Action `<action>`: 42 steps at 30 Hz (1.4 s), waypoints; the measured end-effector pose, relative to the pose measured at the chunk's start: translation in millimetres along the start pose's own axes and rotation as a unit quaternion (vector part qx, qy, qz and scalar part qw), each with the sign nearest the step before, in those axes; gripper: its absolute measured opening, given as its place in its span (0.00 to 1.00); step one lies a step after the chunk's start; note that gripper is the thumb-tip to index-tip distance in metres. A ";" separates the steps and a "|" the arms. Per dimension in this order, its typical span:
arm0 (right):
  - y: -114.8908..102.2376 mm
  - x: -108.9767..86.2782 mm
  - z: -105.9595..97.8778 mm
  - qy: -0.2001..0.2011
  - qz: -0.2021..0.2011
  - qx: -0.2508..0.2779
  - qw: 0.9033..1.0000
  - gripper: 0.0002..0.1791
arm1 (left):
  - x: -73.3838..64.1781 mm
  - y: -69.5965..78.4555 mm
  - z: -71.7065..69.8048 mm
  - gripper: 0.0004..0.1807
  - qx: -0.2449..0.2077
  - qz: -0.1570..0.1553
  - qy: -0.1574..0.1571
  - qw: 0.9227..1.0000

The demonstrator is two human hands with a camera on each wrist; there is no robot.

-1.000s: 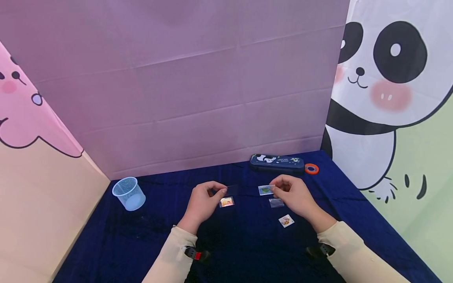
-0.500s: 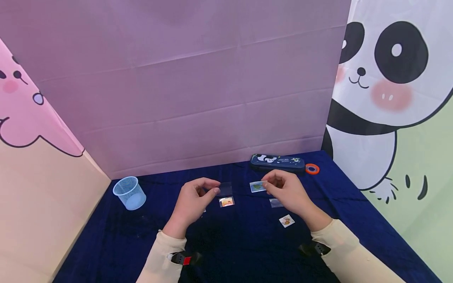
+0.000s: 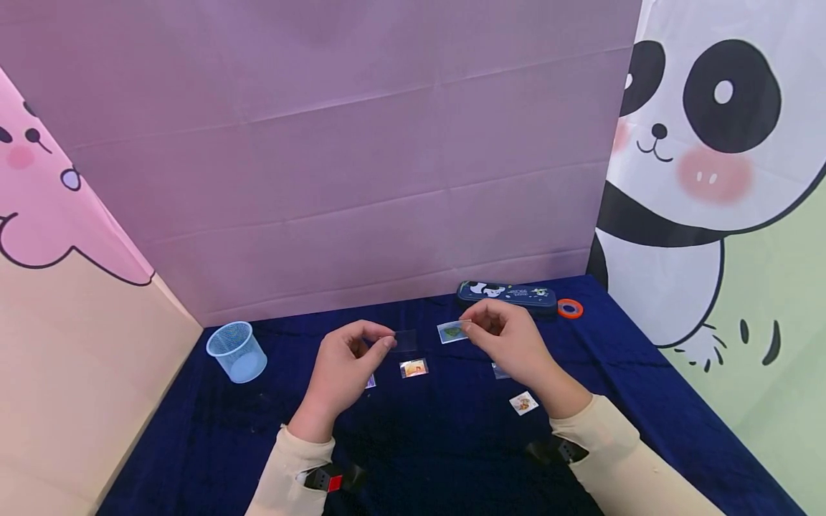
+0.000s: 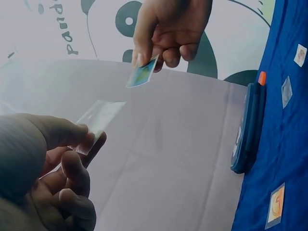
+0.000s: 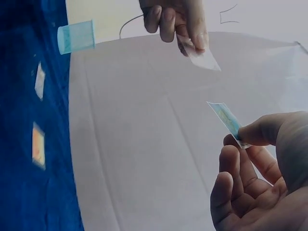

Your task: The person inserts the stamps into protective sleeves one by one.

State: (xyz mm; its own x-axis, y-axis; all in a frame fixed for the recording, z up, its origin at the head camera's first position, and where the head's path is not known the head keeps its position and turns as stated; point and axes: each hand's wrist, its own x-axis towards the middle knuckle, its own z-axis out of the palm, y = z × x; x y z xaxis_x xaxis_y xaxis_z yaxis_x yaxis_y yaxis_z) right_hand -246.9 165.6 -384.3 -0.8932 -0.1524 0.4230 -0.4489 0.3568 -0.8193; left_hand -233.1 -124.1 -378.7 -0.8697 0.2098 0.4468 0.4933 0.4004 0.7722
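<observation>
My left hand pinches a small clear plastic sleeve between thumb and fingers, raised above the cloth. Facing it, my right hand grips by one end a small picture card, blue with a green middle. A gap separates card and sleeve, plain in the left wrist view, where the sleeve points up toward the card. Below them on the cloth lies an orange-yellow card with a clear border. My left hand partly covers another small card; my right hand partly hides a second clear sleeve.
A white card with a brownish picture lies near my right forearm. At the back are a dark blue pencil case and an orange ring-shaped roll. A light blue mesh cup stands at left on the dark blue cloth.
My right hand has moved left and up with the picture card. My left hand has shifted left with its clear sleeve, uncovering part of a card on the cloth beside it.
</observation>
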 end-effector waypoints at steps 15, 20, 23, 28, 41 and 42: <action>-15.1 -5.7 3.8 0.006 -0.013 0.029 0.999 0.04 | -2.6 8.3 -1.7 0.05 -0.013 0.024 0.030 0.999; -13.7 -5.7 5.4 0.008 -0.017 0.032 0.999 0.04 | -4.3 7.3 -2.4 0.04 0.001 0.019 0.031 0.999; -11.4 -4.8 8.2 0.006 -0.017 0.033 0.999 0.04 | -4.4 6.0 -2.7 0.03 0.004 0.016 0.033 0.999; -11.7 -5.1 11.7 0.006 -0.018 0.038 0.999 0.04 | -3.8 3.7 -0.6 0.02 -0.002 0.017 0.029 0.999; -18.9 -9.7 20.7 0.018 -0.018 0.081 0.996 0.04 | -4.0 2.6 8.5 0.07 -0.024 0.010 0.030 0.999; -19.0 -9.7 20.8 0.019 -0.018 0.080 0.996 0.04 | -3.9 2.7 8.7 0.07 -0.024 0.009 0.029 0.999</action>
State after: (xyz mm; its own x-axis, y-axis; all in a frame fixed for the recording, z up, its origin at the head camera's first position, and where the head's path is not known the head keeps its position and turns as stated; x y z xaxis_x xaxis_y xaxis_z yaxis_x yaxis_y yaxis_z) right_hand -230.3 141.1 -380.8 -0.8760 -0.1259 0.4656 -0.4821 0.1991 -0.8532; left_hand -228.5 -116.1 -382.4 -0.8586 0.1637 0.4859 0.5109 0.3527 0.7840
